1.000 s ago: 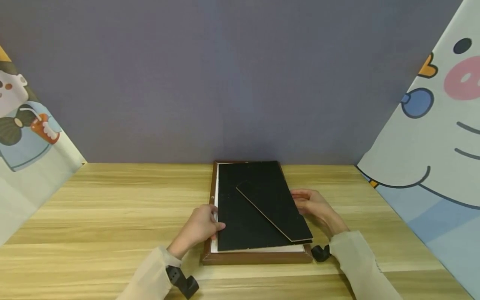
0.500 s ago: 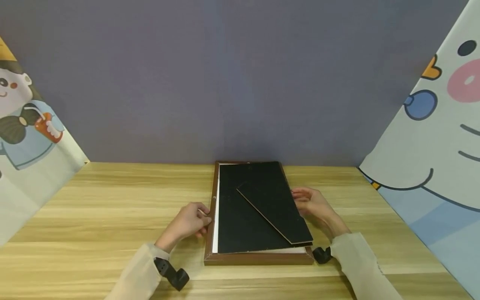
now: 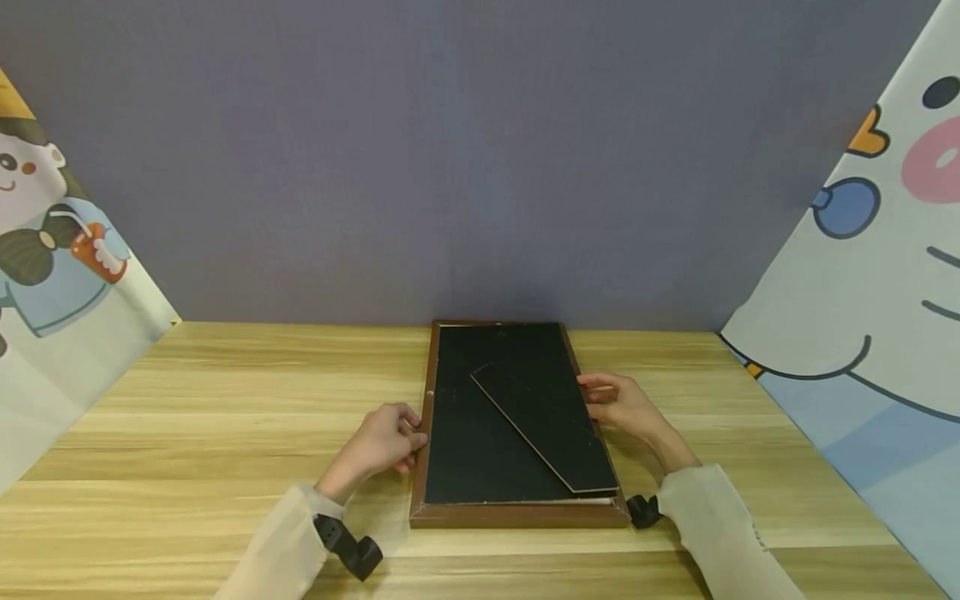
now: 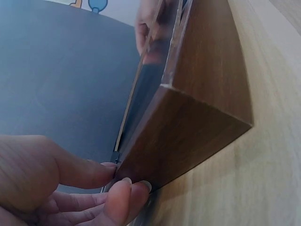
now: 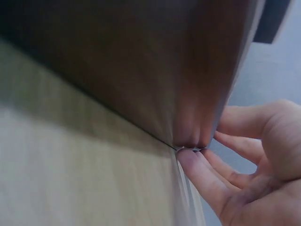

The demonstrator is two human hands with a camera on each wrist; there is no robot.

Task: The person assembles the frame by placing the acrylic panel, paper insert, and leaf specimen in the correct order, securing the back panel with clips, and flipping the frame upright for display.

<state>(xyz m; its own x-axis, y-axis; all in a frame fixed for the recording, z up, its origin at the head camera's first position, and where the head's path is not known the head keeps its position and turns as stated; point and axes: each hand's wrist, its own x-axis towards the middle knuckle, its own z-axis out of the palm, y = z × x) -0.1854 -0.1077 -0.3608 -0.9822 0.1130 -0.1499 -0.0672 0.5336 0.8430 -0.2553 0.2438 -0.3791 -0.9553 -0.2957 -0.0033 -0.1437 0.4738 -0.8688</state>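
A brown wooden picture frame (image 3: 517, 517) lies back side up on the table, with a black backing board (image 3: 487, 417) over its opening. The board's folded easel leg (image 3: 551, 442) runs slantwise across it. My left hand (image 3: 381, 442) holds the frame's left side, thumb at the upper edge and fingertips against the outer side (image 4: 169, 141). Along the right side, my right hand (image 3: 622, 408) has its thumb at the top edge and its fingertips low on the frame's side (image 5: 141, 70). A thin white strip shows between board and frame at the near edge.
The wood-grain table (image 3: 225, 433) extends to both sides of the frame. A grey panel (image 3: 450, 167) rises right behind the frame's far edge. Printed cartoon panels (image 3: 892, 317) stand at left and right. Each sleeved wrist carries a small black camera (image 3: 348, 546).
My left hand has gone from the board's left edge to the frame's outer side. The board has shifted left, covering the white strip there. My right hand has barely moved.
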